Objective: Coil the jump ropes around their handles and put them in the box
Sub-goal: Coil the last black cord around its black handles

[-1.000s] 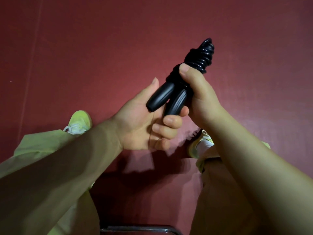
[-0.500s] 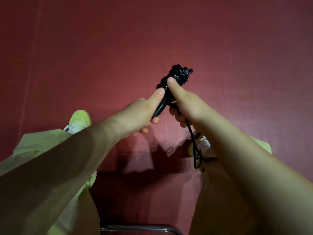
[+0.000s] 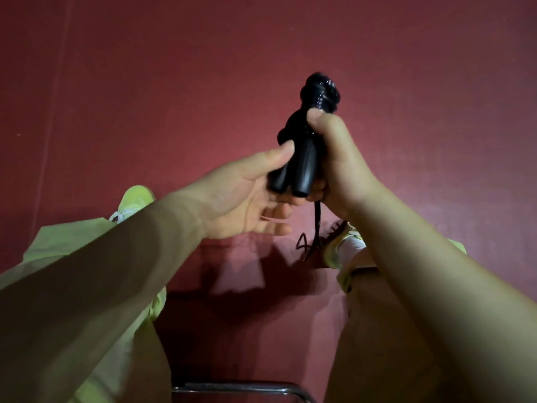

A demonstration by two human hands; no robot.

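A black jump rope is held up over the red floor, its two handles side by side and its cord wound thickly around their upper part. My right hand grips the bundle from the right, thumb pressing on the coils. My left hand lies beneath the handle ends with its fingers spread and fairly straight; its thumb touches the left handle. A short loose tail of rope hangs below my right hand. No box is in view.
The red floor fills the view. My feet in yellow-green shoes, one on the left and one on the right, stand below the hands. A metal bar runs along the bottom edge.
The bundle has swung up and turned more upright. A loose rope tail has come down below my right hand. My left hand has uncurled from under the handles.
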